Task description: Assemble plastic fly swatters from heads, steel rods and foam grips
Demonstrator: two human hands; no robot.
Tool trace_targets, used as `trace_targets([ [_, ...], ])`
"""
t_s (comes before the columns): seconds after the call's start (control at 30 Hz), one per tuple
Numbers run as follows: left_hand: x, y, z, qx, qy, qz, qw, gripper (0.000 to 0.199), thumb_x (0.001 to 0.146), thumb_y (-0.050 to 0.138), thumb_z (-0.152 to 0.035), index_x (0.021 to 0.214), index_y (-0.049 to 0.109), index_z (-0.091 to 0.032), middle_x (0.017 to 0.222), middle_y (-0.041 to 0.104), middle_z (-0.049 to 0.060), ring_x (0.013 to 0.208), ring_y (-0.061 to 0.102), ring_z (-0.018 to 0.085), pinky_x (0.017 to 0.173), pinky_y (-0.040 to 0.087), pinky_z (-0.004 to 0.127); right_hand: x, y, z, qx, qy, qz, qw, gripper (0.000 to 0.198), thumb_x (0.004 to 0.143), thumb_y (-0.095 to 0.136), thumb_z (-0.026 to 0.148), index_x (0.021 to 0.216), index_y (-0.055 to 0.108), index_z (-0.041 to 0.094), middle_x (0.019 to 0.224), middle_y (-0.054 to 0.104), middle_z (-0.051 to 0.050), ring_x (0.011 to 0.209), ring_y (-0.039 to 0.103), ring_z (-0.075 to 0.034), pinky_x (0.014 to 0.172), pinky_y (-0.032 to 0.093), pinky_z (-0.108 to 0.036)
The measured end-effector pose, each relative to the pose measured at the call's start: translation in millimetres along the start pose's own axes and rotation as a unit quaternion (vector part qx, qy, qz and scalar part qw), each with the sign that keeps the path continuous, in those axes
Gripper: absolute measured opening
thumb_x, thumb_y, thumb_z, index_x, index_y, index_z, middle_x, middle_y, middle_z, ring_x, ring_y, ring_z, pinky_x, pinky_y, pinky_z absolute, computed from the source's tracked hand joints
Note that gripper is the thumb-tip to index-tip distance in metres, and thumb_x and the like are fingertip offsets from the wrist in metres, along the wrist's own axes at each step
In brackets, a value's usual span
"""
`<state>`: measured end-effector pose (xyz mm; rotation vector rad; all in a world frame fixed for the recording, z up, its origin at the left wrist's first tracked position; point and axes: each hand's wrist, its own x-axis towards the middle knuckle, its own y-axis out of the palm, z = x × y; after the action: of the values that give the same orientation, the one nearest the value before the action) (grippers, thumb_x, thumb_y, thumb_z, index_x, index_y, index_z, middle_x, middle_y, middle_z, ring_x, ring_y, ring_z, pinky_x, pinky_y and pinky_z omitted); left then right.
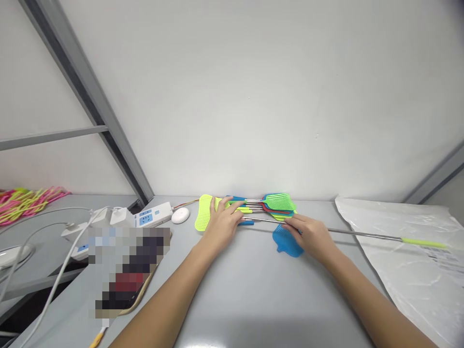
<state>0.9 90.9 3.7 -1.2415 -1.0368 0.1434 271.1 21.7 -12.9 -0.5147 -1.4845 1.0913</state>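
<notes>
A yellow-green fly swatter [202, 215] lies across the table, its thin metal rod [357, 234] drawn out long to the right and ending in a yellow-green handle [424, 242]. My left hand [222, 223] is curled over the swatter's neck, just right of its mesh head, with the fingertips partly apart. Farther along, my right hand [308, 234] pinches the rod between thumb and fingers. Behind and between the hands are several shorter fly swatters, a green one [279, 201] on top, with red and blue ones beneath. A blue swatter head [287, 241] sits beside my right hand, partly hidden.
On the left are a power strip [154, 215] with chargers, a round white device [180, 215], white cables and a pixelated phone-like object [134, 270]. A white plastic bag [391, 270] covers the right side. A wall panel [246, 96] rises behind.
</notes>
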Motion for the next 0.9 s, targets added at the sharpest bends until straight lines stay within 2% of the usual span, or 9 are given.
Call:
trace_targets([
  [0.17, -0.9, 2.2, -6.9, -0.027, 0.031, 0.016, 0.999, 0.022, 0.093, 0.045, -0.023, 0.081, 0.065, -0.024, 0.118, 0.066, -0.001, 0.124, 0.042, 0.025, 0.109, 0.004, 0.065, 0.1, -7.0, 6.7, -0.042, -0.021, -0.016, 0.999, 0.026, 0.095, 0.044, 0.032, 0.089, 0.067, 0.023, 0.079, 0.067, -0.001, 0.069, 0.059, -0.012, 0.054, 0.027, -0.024],
  [0.3, -5.1, 11.8, -28.6, -0.048, 0.088, 0.037, 0.994, 0.021, 0.093, 0.046, -0.025, 0.087, 0.066, -0.024, 0.114, 0.068, 0.0, 0.122, 0.045, 0.025, 0.11, -0.002, 0.065, 0.3, -4.5, 24.8, -0.043, -0.062, 0.015, 0.997, 0.025, 0.095, 0.044, 0.029, 0.083, 0.065, 0.022, 0.071, 0.063, -0.001, 0.064, 0.055, -0.011, 0.052, 0.022, -0.025],
  [0.4, -5.7, 14.0, -41.9, -0.037, 0.091, 0.034, 0.995, 0.023, 0.094, 0.043, -0.026, 0.091, 0.066, -0.024, 0.114, 0.068, 0.002, 0.12, 0.047, 0.024, 0.11, -0.002, 0.064, 1.1, -0.1, 33.3, -0.026, -0.069, 0.032, 0.997, 0.025, 0.096, 0.043, 0.028, 0.081, 0.063, 0.021, 0.071, 0.062, 0.0, 0.064, 0.053, -0.011, 0.052, 0.021, -0.025],
  [0.6, 1.0, -3.4, -39.0, 0.025, 0.037, 0.007, 0.999, 0.023, 0.09, 0.05, -0.042, 0.09, 0.067, -0.026, 0.13, 0.058, 0.003, 0.124, 0.041, 0.03, 0.109, 0.004, 0.066, 4.3, -1.6, 23.5, -0.001, -0.044, 0.009, 0.999, 0.026, 0.096, 0.043, 0.034, 0.09, 0.066, 0.023, 0.078, 0.065, -0.001, 0.065, 0.055, -0.011, 0.052, 0.026, -0.024],
  [0.77, 2.4, -17.1, -34.8, 0.004, 0.027, 0.001, 1.0, 0.032, 0.089, 0.05, -0.042, 0.117, 0.059, -0.028, 0.14, 0.047, 0.006, 0.127, 0.036, 0.031, 0.111, 0.009, 0.061, 5.2, -7.9, 16.1, 0.016, -0.029, 0.007, 0.999, 0.03, 0.097, 0.04, 0.036, 0.095, 0.067, 0.024, 0.085, 0.068, -0.003, 0.072, 0.06, -0.013, 0.056, 0.033, -0.023],
  [0.83, 3.4, -19.8, -29.9, -0.025, -0.011, -0.03, 0.999, 0.039, 0.089, 0.049, -0.041, 0.126, 0.052, -0.027, 0.141, 0.046, 0.007, 0.127, 0.036, 0.03, 0.112, 0.008, 0.058, 4.9, -10.0, 14.6, 0.018, -0.024, 0.006, 1.0, 0.031, 0.097, 0.039, 0.036, 0.095, 0.067, 0.024, 0.085, 0.068, -0.003, 0.073, 0.061, -0.013, 0.057, 0.036, -0.024],
  [0.9, 5.4, -20.8, -21.1, -0.071, -0.089, -0.085, 0.99, 0.044, 0.09, 0.047, -0.041, 0.13, 0.048, -0.025, 0.14, 0.046, 0.01, 0.128, 0.036, 0.029, 0.112, 0.013, 0.054, 4.4, -11.7, 13.2, 0.016, -0.018, 0.006, 1.0, 0.03, 0.097, 0.04, 0.036, 0.095, 0.068, 0.025, 0.086, 0.068, -0.003, 0.073, 0.061, -0.012, 0.058, 0.037, -0.024],
])
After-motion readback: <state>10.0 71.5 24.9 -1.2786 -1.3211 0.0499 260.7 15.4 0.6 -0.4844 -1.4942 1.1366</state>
